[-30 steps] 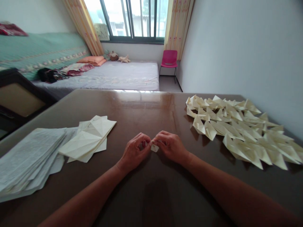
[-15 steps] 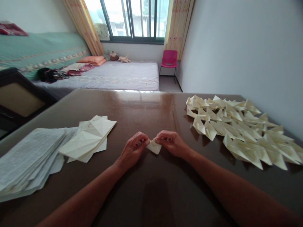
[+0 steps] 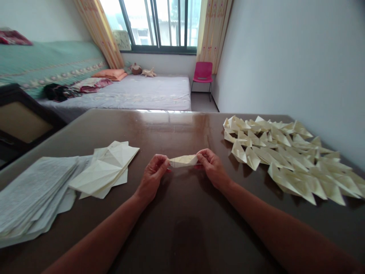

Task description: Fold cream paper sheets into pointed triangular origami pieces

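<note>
A cream folded paper boat is stretched between my two hands, a little above the dark glossy table. My left hand pinches its left tip between thumb and fingers. At the opposite tip, my right hand grips it the same way. The boat is long and narrow, with pointed ends and a shallow opening along the top. Farther right lies a crowd of folded paper boats of the same cream paper, overlapping in rows.
Creased cream paper sheets lie fanned on the left, partly over a thick stack of printed paper. Beyond the table are a bed and a pink chair. A white wall runs along the right.
The small folded paper has been pulled out into a long boat shape. My hands have moved apart and slightly away from me, still holding its ends.
</note>
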The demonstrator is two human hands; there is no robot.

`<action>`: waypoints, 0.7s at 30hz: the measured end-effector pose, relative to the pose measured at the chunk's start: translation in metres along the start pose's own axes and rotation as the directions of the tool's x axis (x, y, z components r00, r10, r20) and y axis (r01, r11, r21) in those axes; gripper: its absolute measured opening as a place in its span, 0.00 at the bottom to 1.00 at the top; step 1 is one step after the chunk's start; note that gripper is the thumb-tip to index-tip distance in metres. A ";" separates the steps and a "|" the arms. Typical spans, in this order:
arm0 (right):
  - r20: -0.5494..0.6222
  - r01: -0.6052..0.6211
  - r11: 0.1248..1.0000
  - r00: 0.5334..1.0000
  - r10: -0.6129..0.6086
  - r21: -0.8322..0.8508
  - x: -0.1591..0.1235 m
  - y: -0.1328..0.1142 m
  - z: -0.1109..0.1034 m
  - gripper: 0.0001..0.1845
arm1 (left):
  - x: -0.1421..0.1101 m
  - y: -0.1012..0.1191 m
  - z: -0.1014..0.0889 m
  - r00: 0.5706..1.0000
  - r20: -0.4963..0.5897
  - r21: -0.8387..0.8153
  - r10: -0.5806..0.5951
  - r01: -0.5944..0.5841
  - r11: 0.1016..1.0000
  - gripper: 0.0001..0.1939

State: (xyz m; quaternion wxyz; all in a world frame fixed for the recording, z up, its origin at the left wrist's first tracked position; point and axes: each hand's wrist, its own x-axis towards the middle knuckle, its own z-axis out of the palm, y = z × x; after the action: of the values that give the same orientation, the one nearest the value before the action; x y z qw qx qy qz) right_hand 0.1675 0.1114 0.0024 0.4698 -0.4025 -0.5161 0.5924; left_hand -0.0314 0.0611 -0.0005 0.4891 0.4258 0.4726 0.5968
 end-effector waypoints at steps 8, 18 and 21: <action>0.181 0.202 0.962 0.969 -0.169 -0.185 -0.014 -0.003 0.006 0.11 | -0.004 0.010 0.003 0.978 0.184 0.189 -0.103 0.068 0.980 0.29; 0.156 0.016 1.000 0.988 -0.015 -0.003 -0.008 -0.004 0.010 0.16 | -0.002 0.007 0.005 0.998 -0.059 0.298 0.027 -0.008 0.955 0.15; 0.179 0.016 0.999 0.984 -0.008 -0.044 -0.008 -0.003 0.008 0.18 | -0.004 0.010 0.006 0.997 -0.049 0.424 0.059 -0.032 0.905 0.14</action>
State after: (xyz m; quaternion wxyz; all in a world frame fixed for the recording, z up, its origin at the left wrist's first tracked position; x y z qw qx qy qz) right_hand 0.1618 0.1014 0.0070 0.4161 -0.3550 -0.5717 0.6115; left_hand -0.0267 0.0576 0.0106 0.3564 0.5142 0.5953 0.5041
